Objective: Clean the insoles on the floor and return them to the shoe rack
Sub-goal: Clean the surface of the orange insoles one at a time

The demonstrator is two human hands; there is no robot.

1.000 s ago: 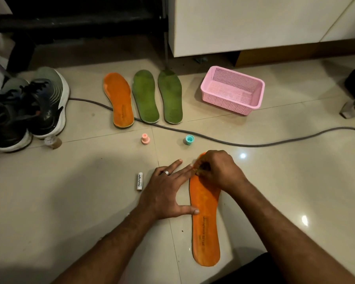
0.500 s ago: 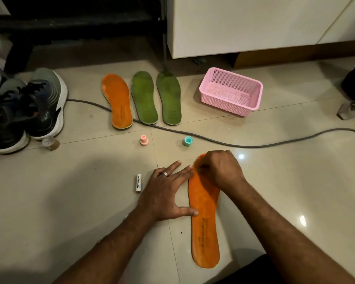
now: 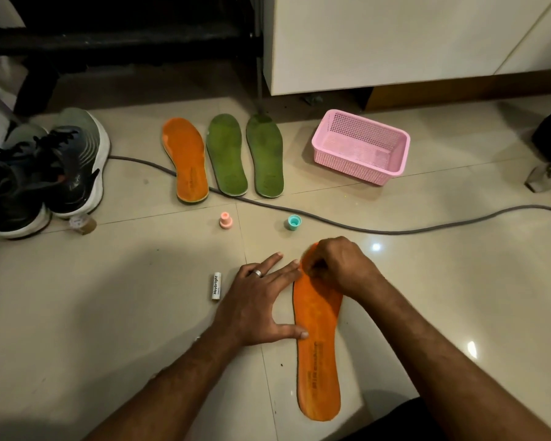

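Note:
The near orange insole [image 3: 318, 351] lies flat on the floor tiles, toe pointing away from me. My left hand [image 3: 261, 307] rests beside it with straight fingers, fingertips and thumb pressing its left edge. Over the toe, my right hand [image 3: 334, 268] has its fingers curled and the tips bunched together against the insole. They seem to pinch something small, which the hand hides. Further back lie a second orange insole [image 3: 186, 160] and two green insoles [image 3: 226, 155] [image 3: 265, 155], side by side.
A pink basket [image 3: 361, 147] stands at the back right. A grey cable [image 3: 395, 230] crosses the floor. A pink cap [image 3: 225, 220], a teal cap [image 3: 293, 222] and a white tube [image 3: 216, 286] lie nearby. Sneakers [image 3: 54, 173] sit on the left, and a dark rack [image 3: 124, 33] is behind.
My right hand has shifted slightly over the insole's toe while staying curled. The left hand still presses the insole's edge in the same place.

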